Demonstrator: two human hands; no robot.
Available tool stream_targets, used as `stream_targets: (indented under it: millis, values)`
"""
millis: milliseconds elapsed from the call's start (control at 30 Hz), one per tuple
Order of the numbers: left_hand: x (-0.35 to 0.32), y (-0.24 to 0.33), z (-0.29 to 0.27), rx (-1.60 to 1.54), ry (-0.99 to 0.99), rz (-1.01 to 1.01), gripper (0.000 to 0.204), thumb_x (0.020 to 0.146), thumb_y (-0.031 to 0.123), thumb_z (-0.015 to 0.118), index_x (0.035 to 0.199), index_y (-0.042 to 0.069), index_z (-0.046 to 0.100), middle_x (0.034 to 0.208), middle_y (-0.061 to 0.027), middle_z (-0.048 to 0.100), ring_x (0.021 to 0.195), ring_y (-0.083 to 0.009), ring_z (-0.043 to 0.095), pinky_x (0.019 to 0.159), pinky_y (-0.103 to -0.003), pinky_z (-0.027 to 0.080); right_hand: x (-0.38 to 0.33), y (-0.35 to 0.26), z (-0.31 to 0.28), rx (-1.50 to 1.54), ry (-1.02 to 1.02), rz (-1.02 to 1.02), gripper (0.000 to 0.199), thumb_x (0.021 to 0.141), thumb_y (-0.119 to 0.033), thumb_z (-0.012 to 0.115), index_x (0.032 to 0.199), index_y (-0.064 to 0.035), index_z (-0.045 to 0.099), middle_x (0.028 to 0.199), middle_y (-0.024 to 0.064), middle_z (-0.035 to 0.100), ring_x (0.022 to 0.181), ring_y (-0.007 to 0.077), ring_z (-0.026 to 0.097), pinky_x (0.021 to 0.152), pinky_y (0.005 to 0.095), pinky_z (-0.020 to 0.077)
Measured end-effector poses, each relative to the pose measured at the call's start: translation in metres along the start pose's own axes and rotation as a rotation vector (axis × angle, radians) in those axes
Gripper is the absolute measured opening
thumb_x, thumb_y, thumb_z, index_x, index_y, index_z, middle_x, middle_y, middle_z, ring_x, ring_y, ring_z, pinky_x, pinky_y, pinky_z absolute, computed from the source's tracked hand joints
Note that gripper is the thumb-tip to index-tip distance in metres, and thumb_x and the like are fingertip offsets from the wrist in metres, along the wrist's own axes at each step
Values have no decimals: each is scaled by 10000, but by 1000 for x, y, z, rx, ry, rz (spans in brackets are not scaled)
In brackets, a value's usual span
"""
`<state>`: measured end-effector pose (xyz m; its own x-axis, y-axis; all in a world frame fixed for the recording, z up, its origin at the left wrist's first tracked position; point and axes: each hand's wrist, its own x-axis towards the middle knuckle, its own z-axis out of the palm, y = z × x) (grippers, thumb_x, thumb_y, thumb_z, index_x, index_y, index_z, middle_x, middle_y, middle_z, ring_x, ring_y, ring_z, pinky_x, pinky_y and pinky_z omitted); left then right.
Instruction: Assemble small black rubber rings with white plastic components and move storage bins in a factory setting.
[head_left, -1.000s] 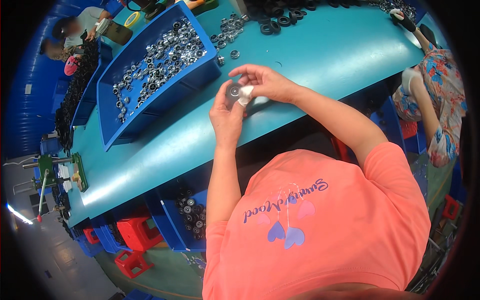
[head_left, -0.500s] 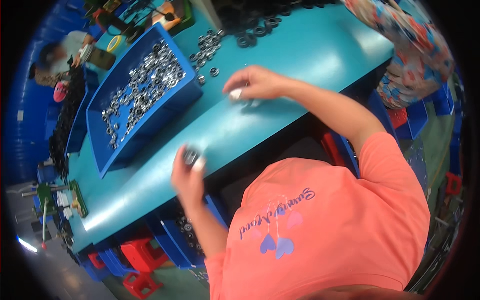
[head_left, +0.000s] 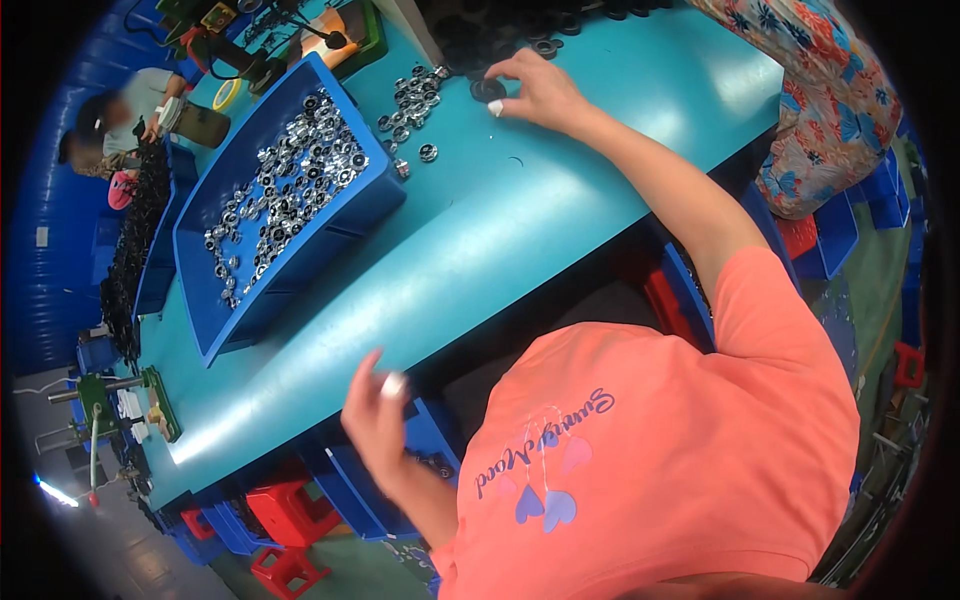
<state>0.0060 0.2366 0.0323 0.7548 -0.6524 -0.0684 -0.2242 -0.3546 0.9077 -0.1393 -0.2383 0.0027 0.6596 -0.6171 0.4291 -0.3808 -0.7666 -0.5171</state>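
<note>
Curling at black ring | right fingers: grip unclear | left fingers: blurred, parted | black pile cropped

- The counter has a smooth blue-green surface, quite glossy, with long white reflections of light.
- The big bin looks made of blue plastic, smooth, with a soft shine.
- The small round parts inside it look like polished metal, very bright.
- The black rings are rather matt, similar to rubber or plastic.
- The red stools seem of smooth plastic.
- The coral shirt is of matt cloth.
</note>
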Motion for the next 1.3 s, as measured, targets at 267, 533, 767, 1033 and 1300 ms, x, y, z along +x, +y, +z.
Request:
stream_targets:
  millis: [267, 533, 767, 1033, 1300]
  values:
    - [110, 70, 150, -1078, -518, -119, 593, 1086, 411, 413, 1540, 38, 334, 1272, -132, 580, 1094, -267, 613, 933, -451, 518, -59, -134, -14, 431, -296, -235, 420, 736, -93, 772, 1141, -106, 666, 998, 56, 636, 787, 179, 628, 703, 331, 549]
    - [115, 19, 132, -1345, -565, -148, 455, 1080, 332, 394, 1419, 38, 464, 1170, -180, 598, 865, -218, 557, 737, -347, 486, -10, -74, 65, 147, -122, -228, 431, 839, -235, 740, 1252, -135, 663, 1191, 89, 634, 1110, 293, 595, 923, 401, 519]
    - [115, 16, 132, -1328, -506, -185, 459, 1085, 338, 370, 1386, 13, 490, 1193, -212, 601, 859, -221, 557, 744, -339, 487, -10, -91, 77, -13, -223, -139, 309, 869, -296, 713, 1137, -140, 720, 1110, 86, 635, 1080, 318, 598, 915, 435, 516]
    - [117, 10, 132, -1329, -563, -124, 455, 1092, 331, 354, 1386, 11, 488, 1186, -208, 600, 865, -222, 563, 743, -337, 493, -18, -86, 48, 231, -396, -18, 287, 895, -258, 706, 1150, -125, 713, 1056, 84, 655, 917, 229, 642, 833, 365, 527]
    - [108, 26, 130, -1369, -474, -126, 466, 1061, 283, 465, 1440, 12, 443, 1222, -212, 594, 949, -264, 618, 855, -379, 541, -42, -112, 26, 1035, -569, 308, 399, 836, -150, 723, 1209, -18, 673, 1085, 71, 686, 912, 124, 651, 818, 276, 531]
